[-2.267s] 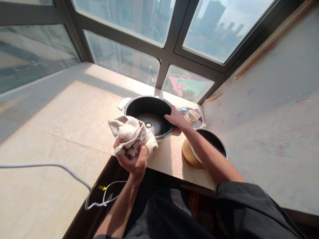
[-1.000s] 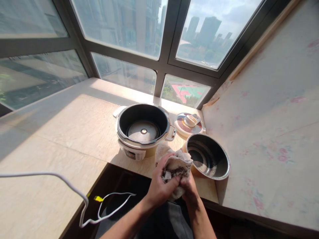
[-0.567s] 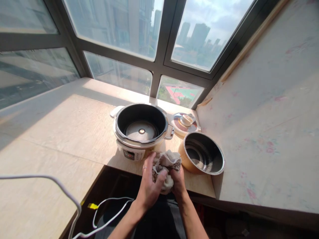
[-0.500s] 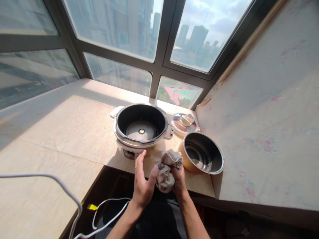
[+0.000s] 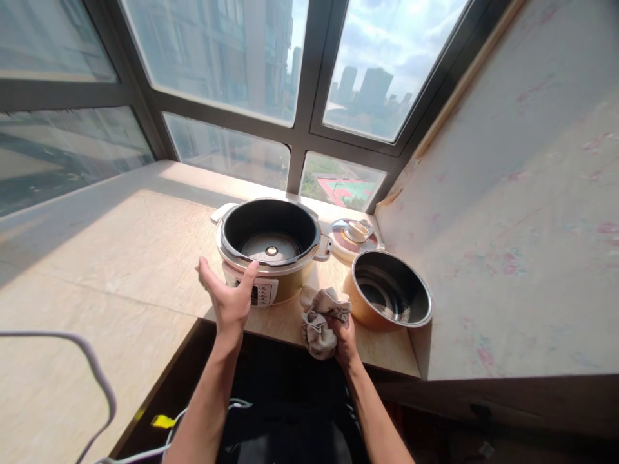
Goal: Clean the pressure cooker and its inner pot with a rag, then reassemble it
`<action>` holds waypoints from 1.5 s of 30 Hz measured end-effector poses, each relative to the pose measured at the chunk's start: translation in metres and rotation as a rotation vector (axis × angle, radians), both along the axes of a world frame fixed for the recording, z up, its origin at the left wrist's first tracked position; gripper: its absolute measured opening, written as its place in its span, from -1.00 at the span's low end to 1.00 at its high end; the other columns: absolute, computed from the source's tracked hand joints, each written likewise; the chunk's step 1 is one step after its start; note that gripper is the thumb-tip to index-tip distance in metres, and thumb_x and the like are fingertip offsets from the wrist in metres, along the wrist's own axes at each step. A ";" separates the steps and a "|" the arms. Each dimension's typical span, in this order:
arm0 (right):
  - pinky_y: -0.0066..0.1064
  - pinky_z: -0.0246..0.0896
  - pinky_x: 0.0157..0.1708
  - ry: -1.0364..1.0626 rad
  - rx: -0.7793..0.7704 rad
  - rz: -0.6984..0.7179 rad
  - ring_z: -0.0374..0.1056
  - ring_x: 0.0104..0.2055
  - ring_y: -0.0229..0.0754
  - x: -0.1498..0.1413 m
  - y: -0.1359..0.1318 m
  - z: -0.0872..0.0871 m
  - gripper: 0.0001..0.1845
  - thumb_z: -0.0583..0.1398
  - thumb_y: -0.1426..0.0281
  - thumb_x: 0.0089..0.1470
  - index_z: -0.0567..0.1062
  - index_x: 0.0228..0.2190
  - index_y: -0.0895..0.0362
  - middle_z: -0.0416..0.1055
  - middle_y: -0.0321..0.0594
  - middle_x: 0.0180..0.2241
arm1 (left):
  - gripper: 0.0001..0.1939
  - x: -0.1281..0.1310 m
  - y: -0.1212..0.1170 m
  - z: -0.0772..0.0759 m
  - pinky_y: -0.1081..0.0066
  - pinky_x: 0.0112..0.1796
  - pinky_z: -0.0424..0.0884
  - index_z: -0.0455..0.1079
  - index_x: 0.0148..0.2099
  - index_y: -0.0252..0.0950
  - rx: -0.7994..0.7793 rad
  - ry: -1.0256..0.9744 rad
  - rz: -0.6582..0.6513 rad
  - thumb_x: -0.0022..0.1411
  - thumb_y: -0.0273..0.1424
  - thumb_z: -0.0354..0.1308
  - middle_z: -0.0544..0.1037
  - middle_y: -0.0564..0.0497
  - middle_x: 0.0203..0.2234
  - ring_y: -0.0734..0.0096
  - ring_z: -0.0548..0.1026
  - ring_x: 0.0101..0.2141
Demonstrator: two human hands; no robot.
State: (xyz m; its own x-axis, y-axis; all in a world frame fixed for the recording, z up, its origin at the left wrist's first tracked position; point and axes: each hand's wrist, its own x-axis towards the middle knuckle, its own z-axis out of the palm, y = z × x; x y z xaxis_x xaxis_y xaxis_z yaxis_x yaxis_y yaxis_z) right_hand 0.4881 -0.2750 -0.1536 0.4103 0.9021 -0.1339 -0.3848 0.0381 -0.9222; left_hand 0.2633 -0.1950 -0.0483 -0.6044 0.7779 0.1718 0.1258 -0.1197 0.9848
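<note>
My left hand (image 5: 231, 298) is raised at the front left of the electric pressure cooker (image 5: 293, 276), thumb and fingers spread, holding nothing. The thumb overlaps the cooker's front panel; whether it touches, I cannot tell. The cooker stands lidless, its dark inside and a round metal heating plate (image 5: 271, 248) showing. In my right hand (image 5: 345, 338) is a crumpled greyish-brown cloth (image 5: 321, 325), held just in front of the cooker's right side. Right of the cloth sits the inner pot (image 5: 367, 308), golden outside and dark inside.
A lid (image 5: 355, 240) with a pale knob lies behind the inner pot. The wooden sill (image 5: 120, 258) runs along the windows, and a papered wall (image 5: 522, 277) bounds it on the right. A grey cable (image 5: 91, 361) and a yellow tag (image 5: 163, 421) are at lower left.
My left hand has moved left and up, away from the cloth to the cooker's front left. My right hand keeps the cloth. The view has shifted slightly.
</note>
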 end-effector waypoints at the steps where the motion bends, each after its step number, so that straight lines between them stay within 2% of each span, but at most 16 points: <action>1: -0.25 0.50 -0.20 -0.004 0.005 0.012 0.54 -0.27 -0.05 0.001 0.004 -0.003 -0.50 0.49 0.23 -0.23 0.54 -0.20 0.05 0.63 -0.26 -0.28 | 0.12 0.002 0.005 0.000 -0.04 0.44 -0.19 0.05 0.43 -0.36 0.000 -0.017 0.001 -0.04 -0.14 0.52 -0.03 -0.43 0.48 -0.15 -0.17 0.49; 5: -0.23 0.51 -0.24 0.011 0.026 0.045 0.54 -0.28 -0.03 0.002 0.014 -0.014 -0.50 0.46 0.23 -0.17 0.53 -0.15 0.05 0.63 -0.25 -0.27 | -0.10 0.008 0.023 0.000 -0.03 0.43 -0.11 0.15 0.35 -0.33 0.058 -0.044 0.021 0.09 -0.13 0.44 0.13 -0.38 0.41 -0.13 -0.06 0.48; 9: -0.20 0.51 -0.21 0.076 0.021 0.032 0.56 -0.27 -0.03 0.002 0.019 -0.023 -0.49 0.46 0.22 -0.20 0.51 -0.18 0.08 0.62 -0.26 -0.30 | -0.13 0.010 0.035 -0.002 0.00 0.40 0.05 0.17 0.32 -0.26 0.106 -0.034 0.001 0.09 -0.12 0.46 0.30 -0.30 0.30 -0.08 0.15 0.41; 14: -0.20 0.51 -0.23 0.078 0.013 0.014 0.55 -0.28 -0.04 0.004 0.019 -0.025 -0.49 0.47 0.19 -0.18 0.50 -0.19 0.10 0.62 -0.21 -0.31 | -0.11 0.011 0.040 -0.007 -0.01 0.39 0.09 0.15 0.31 -0.26 0.126 0.026 0.027 0.04 -0.19 0.49 0.29 -0.29 0.28 -0.08 0.18 0.39; 18: -0.19 0.51 -0.25 0.075 0.016 0.015 0.54 -0.30 -0.04 0.002 0.014 -0.024 -0.43 0.49 0.19 -0.20 0.51 -0.15 0.09 0.62 -0.22 -0.29 | -0.16 0.012 0.045 -0.014 -0.01 0.39 0.09 0.11 0.34 -0.25 0.133 0.044 0.053 0.09 -0.34 0.41 0.28 -0.27 0.28 -0.05 0.20 0.38; 22: -0.20 0.50 -0.25 0.040 0.061 -0.068 0.55 -0.29 -0.05 -0.006 0.013 -0.028 -0.46 0.47 0.22 -0.14 0.52 -0.11 0.09 0.62 -0.23 -0.27 | -0.17 0.016 0.050 -0.017 0.00 0.39 0.11 0.09 0.36 -0.26 0.157 0.066 0.087 0.09 -0.44 0.32 0.28 -0.26 0.26 -0.03 0.23 0.36; 25: -0.16 0.50 -0.21 -0.052 0.153 -0.210 0.55 -0.23 -0.04 -0.018 0.019 -0.032 -0.52 0.39 0.15 0.01 0.52 -0.08 0.11 0.61 -0.19 -0.23 | -0.23 0.020 0.051 -0.015 0.04 0.37 0.13 0.16 0.33 -0.26 0.204 0.085 0.139 0.07 -0.47 0.26 0.27 -0.23 0.26 -0.02 0.25 0.35; 28: -0.07 0.48 -0.06 -0.166 0.214 -0.313 0.54 -0.08 0.01 -0.038 0.029 -0.031 -0.41 0.43 0.16 -0.01 0.48 0.03 0.07 0.58 -0.14 -0.08 | -0.32 0.022 0.052 -0.012 0.09 0.36 0.16 0.28 0.26 -0.27 0.268 0.105 0.158 0.05 -0.47 0.23 0.28 -0.22 0.23 0.00 0.27 0.33; 30: 0.01 0.41 0.10 -0.278 0.263 -0.300 0.48 0.08 0.07 -0.053 0.034 -0.024 -0.22 0.50 0.21 -0.12 0.43 0.13 0.03 0.51 -0.11 0.08 | -0.34 0.021 0.054 -0.011 0.09 0.35 0.19 0.32 0.23 -0.27 0.287 0.099 0.152 0.03 -0.47 0.23 0.31 -0.21 0.20 0.00 0.30 0.31; 32: 0.10 0.27 0.24 -0.478 0.359 -0.272 0.38 0.23 0.13 -0.067 0.037 -0.016 -0.14 0.52 0.22 -0.14 0.40 0.18 0.01 0.42 -0.07 0.20 | -0.34 0.018 0.057 -0.012 0.09 0.33 0.22 0.33 0.21 -0.26 0.292 0.088 0.141 0.01 -0.46 0.24 0.33 -0.19 0.17 0.01 0.34 0.28; 34: 0.16 0.22 0.28 -0.696 0.465 -0.251 0.31 0.29 0.17 -0.078 0.037 -0.009 -0.17 0.48 0.20 -0.04 0.37 0.22 0.01 0.35 -0.02 0.25 | -0.35 0.014 0.062 -0.012 0.10 0.32 0.24 0.34 0.20 -0.25 0.295 0.075 0.122 0.00 -0.46 0.25 0.34 -0.17 0.15 0.03 0.37 0.25; 37: 0.13 0.30 0.23 -0.858 0.579 -0.225 0.31 0.30 0.16 -0.081 0.037 -0.006 -0.23 0.44 0.21 0.05 0.36 0.23 0.00 0.33 0.03 0.26 | -0.34 0.008 0.070 -0.012 0.11 0.29 0.29 0.35 0.19 -0.26 0.296 0.035 0.062 -0.01 -0.46 0.27 0.36 -0.16 0.14 0.04 0.41 0.22; 40: 0.09 0.32 0.22 -0.867 0.618 -0.219 0.32 0.29 0.14 -0.072 0.043 -0.009 -0.25 0.46 0.25 0.01 0.39 0.21 -0.02 0.34 0.01 0.26 | -0.33 0.002 0.075 -0.010 0.12 0.26 0.33 0.38 0.19 -0.28 0.283 0.011 0.002 -0.03 -0.45 0.28 0.37 -0.16 0.14 0.04 0.44 0.19; 45: 0.04 0.34 0.19 -0.634 0.429 -0.296 0.42 0.17 0.08 -0.046 0.064 -0.008 -0.27 0.42 0.28 -0.04 0.41 0.18 0.04 0.47 -0.05 0.14 | -0.30 -0.004 0.077 -0.006 0.12 0.26 0.33 0.42 0.19 -0.31 0.241 0.064 -0.018 -0.08 -0.46 0.29 0.40 -0.17 0.12 -0.01 0.42 0.20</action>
